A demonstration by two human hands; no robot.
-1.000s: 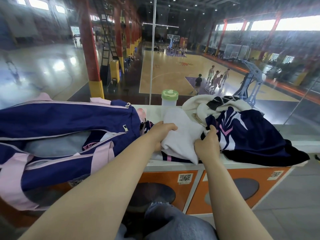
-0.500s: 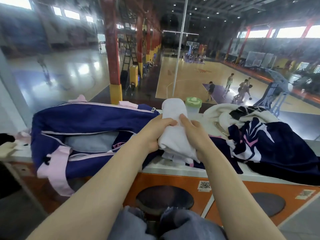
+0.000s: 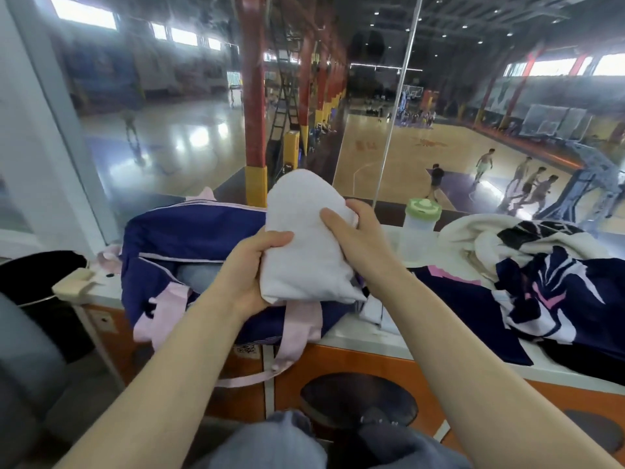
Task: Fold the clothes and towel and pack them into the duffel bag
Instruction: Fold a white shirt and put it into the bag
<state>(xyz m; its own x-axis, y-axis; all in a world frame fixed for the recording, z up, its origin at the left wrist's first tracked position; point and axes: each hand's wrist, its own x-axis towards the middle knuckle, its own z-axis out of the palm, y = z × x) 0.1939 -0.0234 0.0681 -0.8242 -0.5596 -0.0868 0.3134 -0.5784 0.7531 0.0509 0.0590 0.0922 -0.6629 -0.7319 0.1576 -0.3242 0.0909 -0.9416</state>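
Note:
A folded white towel point(image 3: 304, 242) is held up in the air above the right end of the navy duffel bag point(image 3: 189, 231). My left hand point(image 3: 250, 269) grips its lower left edge, thumb on the front. Along the towel's right side, my right hand point(image 3: 358, 242) grips it with the thumb across the front. The bag has pink straps and lies on the white ledge point(image 3: 365, 340) with its zip open, grey cloth showing inside. A pile of navy, white and pink clothes point(image 3: 548, 282) lies on the ledge to the right, with a cream garment point(image 3: 473, 231) behind it.
A clear bottle with a green lid point(image 3: 422, 221) stands on the ledge by the glass wall. A black round object point(image 3: 37, 275) sits at the far left. Orange cabinet fronts point(image 3: 372, 363) lie below the ledge; my knees are at the bottom.
Both hands have lifted the white towel off the clothes pile and carried it left, over the bag. The view has swung left too.

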